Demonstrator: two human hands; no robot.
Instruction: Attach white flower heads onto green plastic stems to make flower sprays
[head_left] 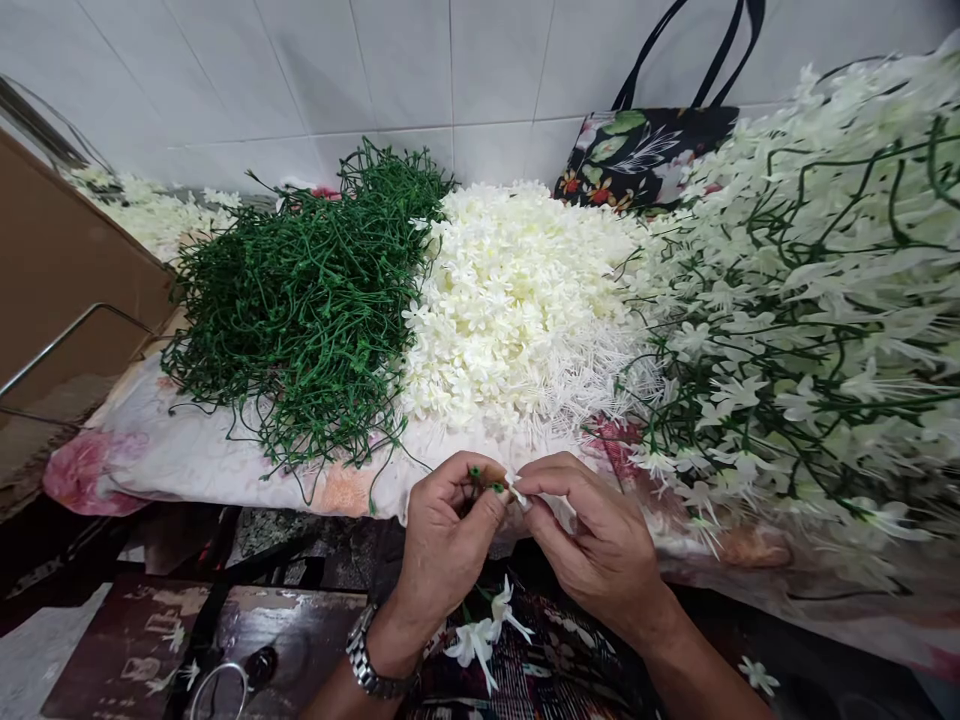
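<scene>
left hand pinching green stem, right hand — white flower

Glossy tiled wall, plastic stems

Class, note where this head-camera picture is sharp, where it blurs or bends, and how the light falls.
Head view: light soft and even on the tiled wall, whose joints bend; left hand pinching a green stem and right hand pinching a white blossom are sharp; flower sprays at the right edge smear and stretch.
</scene>
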